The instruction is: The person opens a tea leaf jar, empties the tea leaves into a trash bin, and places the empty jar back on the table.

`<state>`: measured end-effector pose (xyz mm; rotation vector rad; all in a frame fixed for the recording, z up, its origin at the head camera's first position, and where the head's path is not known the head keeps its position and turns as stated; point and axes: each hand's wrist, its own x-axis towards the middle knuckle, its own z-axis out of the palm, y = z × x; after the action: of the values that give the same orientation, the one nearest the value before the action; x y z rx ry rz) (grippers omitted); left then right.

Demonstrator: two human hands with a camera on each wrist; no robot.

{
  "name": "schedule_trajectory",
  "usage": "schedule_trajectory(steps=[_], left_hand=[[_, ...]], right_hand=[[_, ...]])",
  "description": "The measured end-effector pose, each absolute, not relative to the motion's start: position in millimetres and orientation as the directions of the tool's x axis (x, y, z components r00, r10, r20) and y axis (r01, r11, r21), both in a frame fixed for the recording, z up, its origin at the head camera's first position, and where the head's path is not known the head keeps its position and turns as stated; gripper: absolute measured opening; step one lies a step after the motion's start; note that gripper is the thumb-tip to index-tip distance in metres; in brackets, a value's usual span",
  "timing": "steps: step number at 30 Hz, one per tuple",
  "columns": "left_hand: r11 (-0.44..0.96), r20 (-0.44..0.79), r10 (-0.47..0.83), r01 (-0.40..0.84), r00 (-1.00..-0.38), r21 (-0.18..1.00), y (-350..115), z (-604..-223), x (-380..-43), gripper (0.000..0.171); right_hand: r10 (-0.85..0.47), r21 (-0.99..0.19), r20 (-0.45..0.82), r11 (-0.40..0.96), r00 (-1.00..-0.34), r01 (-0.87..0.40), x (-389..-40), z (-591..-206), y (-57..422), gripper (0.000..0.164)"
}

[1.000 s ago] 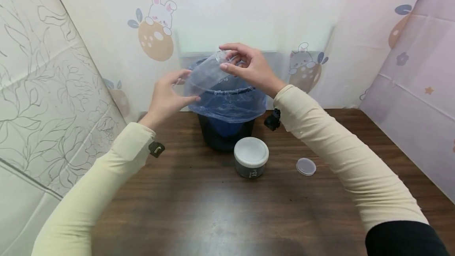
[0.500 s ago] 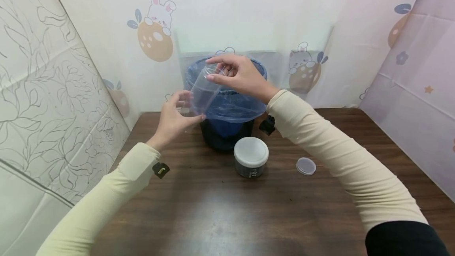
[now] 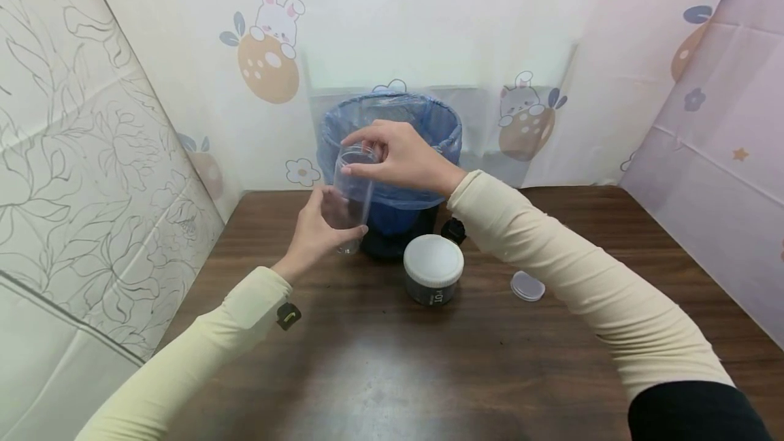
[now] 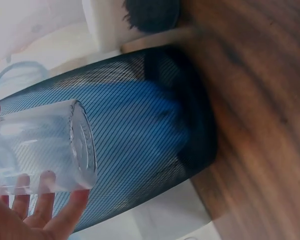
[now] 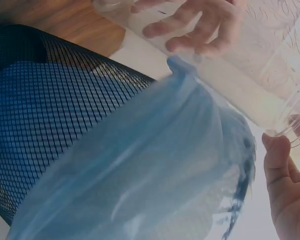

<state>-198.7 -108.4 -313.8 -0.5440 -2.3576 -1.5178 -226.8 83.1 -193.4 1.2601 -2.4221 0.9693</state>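
Between my two hands is a tall clear plastic jar [image 3: 356,189], nearly upright with its mouth up. My left hand [image 3: 315,233] grips its lower body, thumb on one side and fingers on the other; in the left wrist view the jar's round base [image 4: 84,142] points away from the palm. My right hand [image 3: 398,158] holds the jar's threaded rim between thumb and fingers. Right behind the jar stands a black mesh bin [image 3: 392,240], lined with a blue plastic bag [image 3: 422,114] folded over its rim. The mesh wall fills much of the left wrist view.
A dark tub [image 3: 433,271] with a white lid stands in front of the bin. Farther right a small round clear lid [image 3: 527,286] lies on the brown wooden table [image 3: 380,373]. Printed cloth [image 3: 392,26] hangs behind the table.
Both hands have brought the jar from over the bin's mouth down and toward me, to the front left of the bin. The jar has turned from steeply tilted to nearly upright.
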Motion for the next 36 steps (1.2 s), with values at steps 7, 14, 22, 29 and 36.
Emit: schedule_trajectory(steps=[7,14,22,29,36], left_hand=[[0.36,0.386,0.199,0.433,-0.901,0.826,-102.6,-324.4,-185.6,0.061],[0.39,0.333,0.219,0.396,-0.917,0.831,-100.7,-337.0,-180.4,0.062],[0.403,0.287,0.213,0.351,-0.934,0.845,-103.7,-369.8,-193.1,0.065],[0.414,0.262,0.187,0.318,-0.947,0.853,-101.9,-390.7,-197.3,0.069],[0.426,0.26,0.19,0.318,-0.947,0.847,-103.6,-412.4,-201.1,0.072]], right_hand=[[-0.684,-0.393,0.408,0.466,-0.604,-0.793,-219.9,-203.1,76.5,0.037],[-0.742,-0.288,0.349,0.496,-0.572,-0.819,-214.1,-214.2,69.4,0.036],[-0.769,-0.214,0.286,0.53,-0.571,-0.821,-211.6,-227.9,65.9,0.034],[-0.782,-0.205,0.248,0.535,-0.572,-0.82,-215.9,-247.2,63.8,0.033],[-0.772,-0.243,0.206,0.555,-0.602,-0.795,-217.5,-265.1,62.0,0.034]])
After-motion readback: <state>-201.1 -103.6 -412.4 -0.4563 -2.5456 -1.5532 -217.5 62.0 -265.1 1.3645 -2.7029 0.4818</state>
